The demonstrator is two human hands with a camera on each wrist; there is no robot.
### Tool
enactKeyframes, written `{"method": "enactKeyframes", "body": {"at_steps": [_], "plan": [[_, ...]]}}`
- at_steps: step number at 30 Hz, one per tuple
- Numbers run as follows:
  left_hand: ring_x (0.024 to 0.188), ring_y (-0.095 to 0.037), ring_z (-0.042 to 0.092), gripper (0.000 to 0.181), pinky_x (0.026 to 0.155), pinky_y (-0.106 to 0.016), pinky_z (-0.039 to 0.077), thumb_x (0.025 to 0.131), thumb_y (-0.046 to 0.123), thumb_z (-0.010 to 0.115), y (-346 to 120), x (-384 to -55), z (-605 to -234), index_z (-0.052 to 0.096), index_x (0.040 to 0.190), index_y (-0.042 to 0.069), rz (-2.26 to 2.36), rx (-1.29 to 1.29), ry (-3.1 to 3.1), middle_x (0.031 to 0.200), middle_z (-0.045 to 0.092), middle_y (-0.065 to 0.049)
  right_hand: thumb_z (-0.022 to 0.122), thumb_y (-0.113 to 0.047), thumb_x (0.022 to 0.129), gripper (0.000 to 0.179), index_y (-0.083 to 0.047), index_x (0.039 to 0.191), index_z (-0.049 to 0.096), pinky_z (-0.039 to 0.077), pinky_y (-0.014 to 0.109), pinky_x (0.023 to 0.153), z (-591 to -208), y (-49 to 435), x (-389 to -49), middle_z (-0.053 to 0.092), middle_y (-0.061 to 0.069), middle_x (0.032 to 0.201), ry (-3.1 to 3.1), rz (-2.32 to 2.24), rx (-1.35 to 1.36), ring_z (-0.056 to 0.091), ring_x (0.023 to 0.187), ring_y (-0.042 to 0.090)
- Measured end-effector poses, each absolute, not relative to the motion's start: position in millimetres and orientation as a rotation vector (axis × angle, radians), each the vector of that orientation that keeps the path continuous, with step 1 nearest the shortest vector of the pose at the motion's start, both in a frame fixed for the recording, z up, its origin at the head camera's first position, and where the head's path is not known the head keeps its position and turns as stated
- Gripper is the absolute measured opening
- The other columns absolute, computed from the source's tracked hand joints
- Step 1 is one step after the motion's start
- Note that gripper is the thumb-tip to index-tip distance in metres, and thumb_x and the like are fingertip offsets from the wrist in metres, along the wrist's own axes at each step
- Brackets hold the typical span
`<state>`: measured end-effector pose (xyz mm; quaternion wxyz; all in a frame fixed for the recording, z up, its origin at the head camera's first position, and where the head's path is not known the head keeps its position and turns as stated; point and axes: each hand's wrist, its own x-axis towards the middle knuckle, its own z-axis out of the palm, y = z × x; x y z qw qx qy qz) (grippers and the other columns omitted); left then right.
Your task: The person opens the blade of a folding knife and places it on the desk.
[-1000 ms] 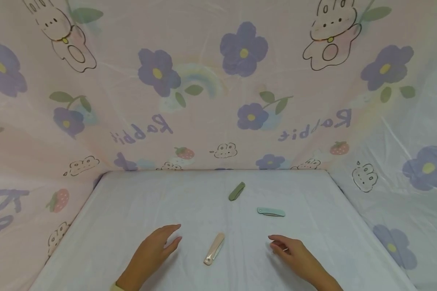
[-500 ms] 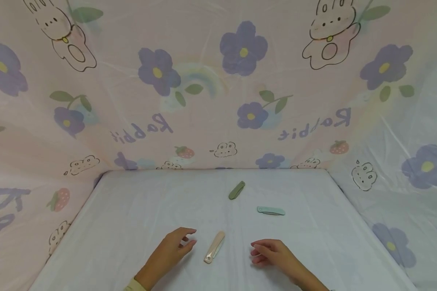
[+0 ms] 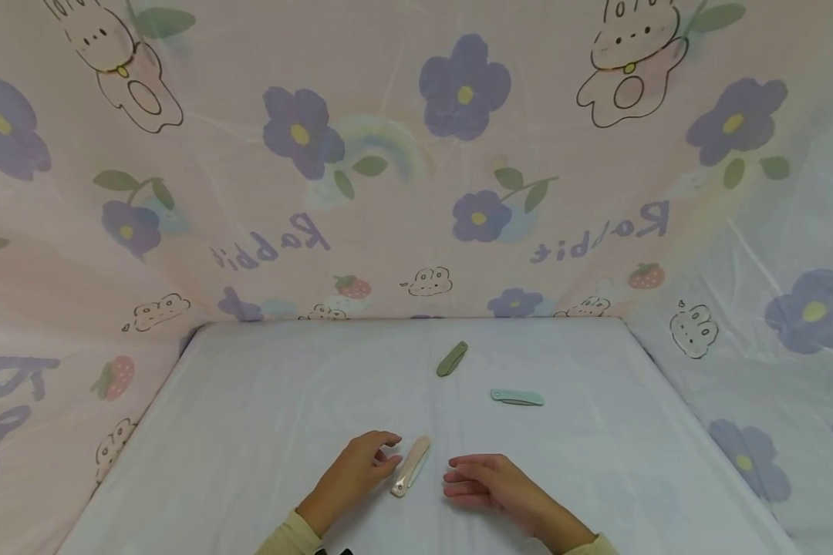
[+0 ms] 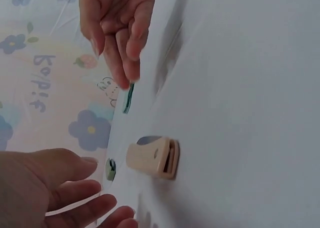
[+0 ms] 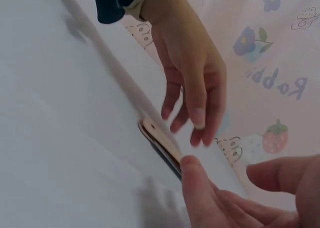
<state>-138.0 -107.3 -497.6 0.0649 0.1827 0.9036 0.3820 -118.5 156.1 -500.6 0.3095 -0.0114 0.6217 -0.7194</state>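
1. Evidently, the pale pink folding knife [image 3: 409, 467] lies on the white tabletop [image 3: 284, 401], blade folded along its handle, probably for safe handling
2. Left hand [image 3: 361, 466] hovers just beside it, thumb and fingertips apart, gripping nothing
3. Right hand [image 3: 489, 482] flanks its other side, relaxed and bare
4. Green knife [image 3: 452, 359] and mint knife [image 3: 517, 398] lie farther off, perhaps leaving room

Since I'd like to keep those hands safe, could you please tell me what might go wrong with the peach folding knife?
The peach folding knife shows its metal blade on the side facing the right hand, so a careless grip might nick that hand. It lies unheld on the white cloth, so a nudge from the left hand could slide or turn it.
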Motion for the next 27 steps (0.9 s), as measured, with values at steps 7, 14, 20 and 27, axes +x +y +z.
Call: {"method": "enactKeyframes", "body": {"at_steps": [7, 14, 20, 27], "plan": [[0.08, -0.006, 0.056, 0.031, 0.066, -0.025, 0.048, 0.09, 0.031, 0.061, -96.3, -142.1, -499.4, 0.063, 0.112, 0.008, 1.199, 0.528, 2.646, 0.106, 0.063, -0.001, 0.053, -0.015, 0.095, 0.049, 0.017, 0.129, 0.038, 0.048, 0.037, 0.088, -506.0, 141.3, -117.9, 0.057, 0.025, 0.117, 1.49, -1.995, -0.006, 0.059, 0.105, 0.031], [0.078, -0.006, 0.053, 0.031, 0.064, -0.024, 0.046, 0.089, 0.029, 0.063, -88.5, -146.0, -499.8, 0.062, 0.113, 0.009, 1.201, 0.467, 2.585, 0.104, 0.062, 0.003, 0.05, -0.009, 0.094, 0.052, 0.02, 0.132, 0.029, 0.044, 0.039, 0.094, -508.1, 130.3, -121.2, 0.053, 0.028, 0.121, 1.351, -2.107, 0.118, 0.055, 0.11, 0.034], [0.074, -0.005, 0.052, 0.027, 0.06, -0.021, 0.045, 0.087, 0.022, 0.065, -81.0, -147.6, -503.6, 0.063, 0.11, 0.007, 1.246, 0.473, 2.568, 0.096, 0.061, 0.003, 0.045, -0.007, 0.095, 0.049, 0.022, 0.13, 0.029, 0.042, 0.04, 0.095, -505.6, 125.5, -121.9, 0.052, 0.031, 0.121, 1.3, -2.154, 0.125, 0.053, 0.112, 0.037], [0.073, -0.004, 0.051, 0.027, 0.06, -0.021, 0.045, 0.086, 0.018, 0.066, -76.7, -146.3, -509.3, 0.063, 0.11, 0.005, 1.255, 0.508, 2.62, 0.095, 0.06, 0.002, 0.038, -0.009, 0.097, 0.046, 0.023, 0.13, 0.028, 0.041, 0.04, 0.097, -508.6, 126.7, -122.3, 0.048, 0.034, 0.123, 1.234, -2.182, 0.165, 0.05, 0.114, 0.039]]}}
